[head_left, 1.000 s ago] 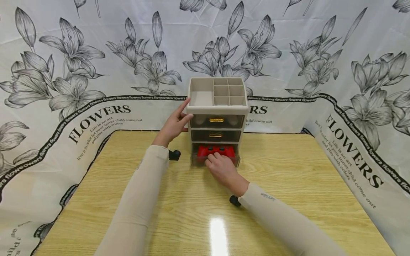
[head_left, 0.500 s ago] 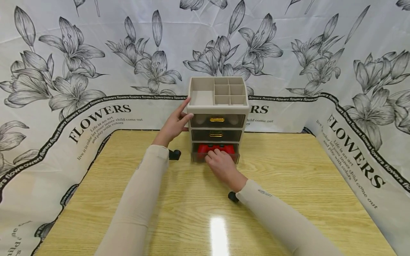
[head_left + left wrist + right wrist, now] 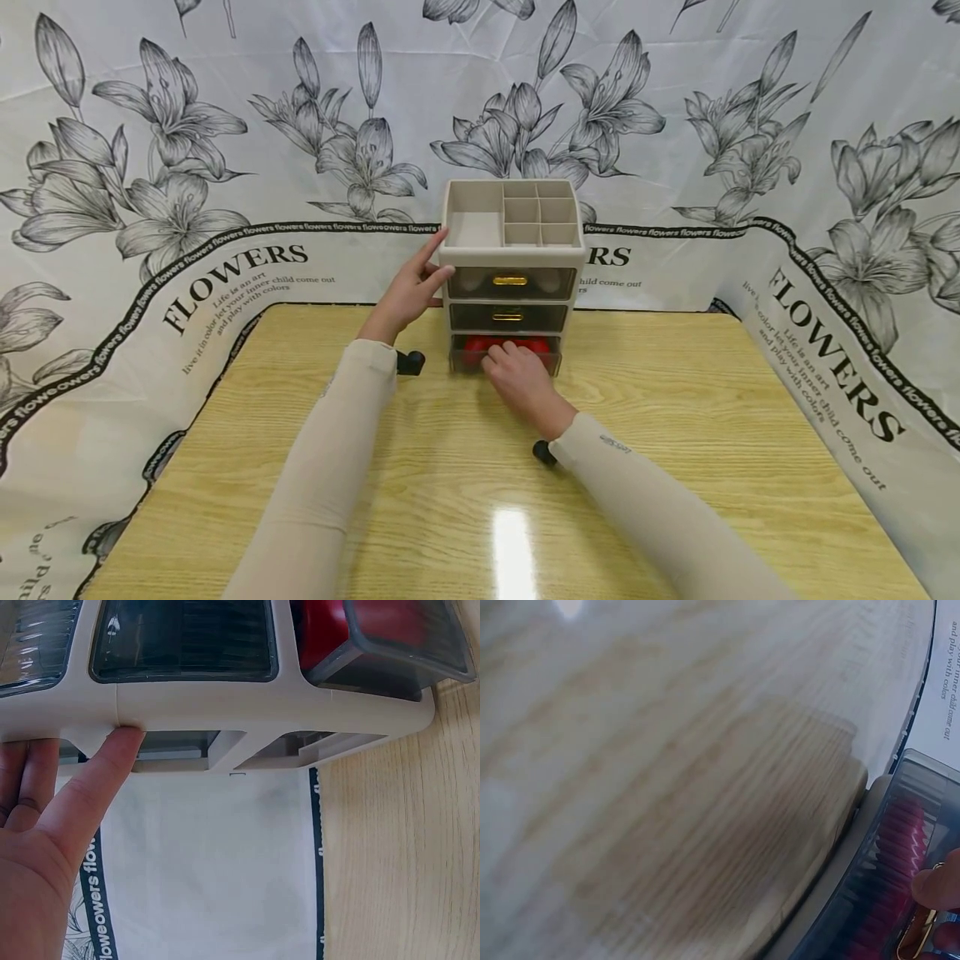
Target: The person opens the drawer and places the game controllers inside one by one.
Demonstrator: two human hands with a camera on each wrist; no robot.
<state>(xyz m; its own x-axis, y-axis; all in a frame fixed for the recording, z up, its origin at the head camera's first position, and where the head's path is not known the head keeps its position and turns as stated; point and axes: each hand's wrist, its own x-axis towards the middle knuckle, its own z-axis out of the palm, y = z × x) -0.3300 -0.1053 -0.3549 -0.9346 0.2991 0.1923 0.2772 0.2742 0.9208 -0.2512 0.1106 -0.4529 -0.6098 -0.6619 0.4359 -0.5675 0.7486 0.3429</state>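
Note:
A cream desktop drawer unit [image 3: 513,257] with smoky see-through drawers stands at the back of the table. Its bottom drawer [image 3: 467,363] is pulled partly out. Inside lies a red game controller [image 3: 474,344], partly covered by the drawer front and my right hand [image 3: 521,379]. Curled fingers of that hand are at the drawer front, and in the right wrist view they hold its gold handle [image 3: 915,935]. My left hand [image 3: 405,300] rests against the unit's left side with fingers extended; the left wrist view has its thumb [image 3: 120,750] on the frame edge.
Two upper drawers, the top one [image 3: 480,286] and the middle one [image 3: 468,318], are closed. Open compartments [image 3: 480,227] form the unit's top. The wood-grain table [image 3: 645,400] meets flower-printed cloth [image 3: 337,258] behind and at both sides.
The bottom drawer has slid inward with my right hand moving along, so less of the red controller shows. My left hand stays at the unit's side.

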